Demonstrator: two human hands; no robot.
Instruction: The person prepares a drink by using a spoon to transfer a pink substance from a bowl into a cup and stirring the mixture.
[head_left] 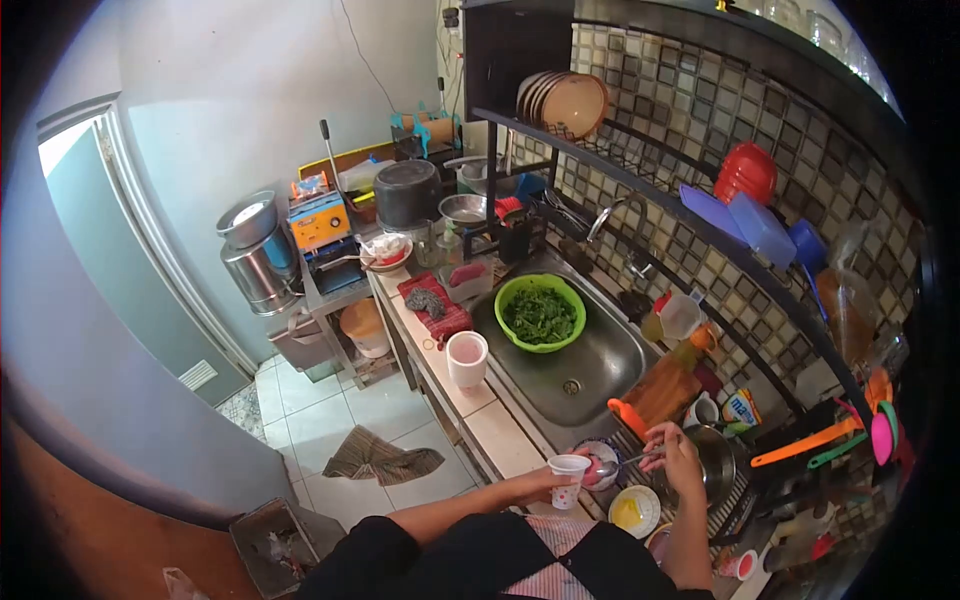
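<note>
My left hand point(533, 487) is closed around a white patterned cup point(567, 484), held upright at the counter's near edge. In my right hand point(680, 462) is a metal spoon point(632, 460), its bowl end pointing left over a small bowl point(600, 452) with something pink in it. The cup is just left of that bowl and hides part of it. A white scalloped plate point(649, 499) with a yellow piece on it lies below the spoon. Beyond my right hand stands a metal pot point(716, 462), partly hidden by the fingers.
A green basin point(542, 346) of leafy greens sits in the steel sink point(610, 385). A stack of white cups point(467, 368) stands on the tiled counter edge. Overhead runs a dish rack point(640, 165). A cloth point(382, 458) lies on the floor near a bin point(285, 540).
</note>
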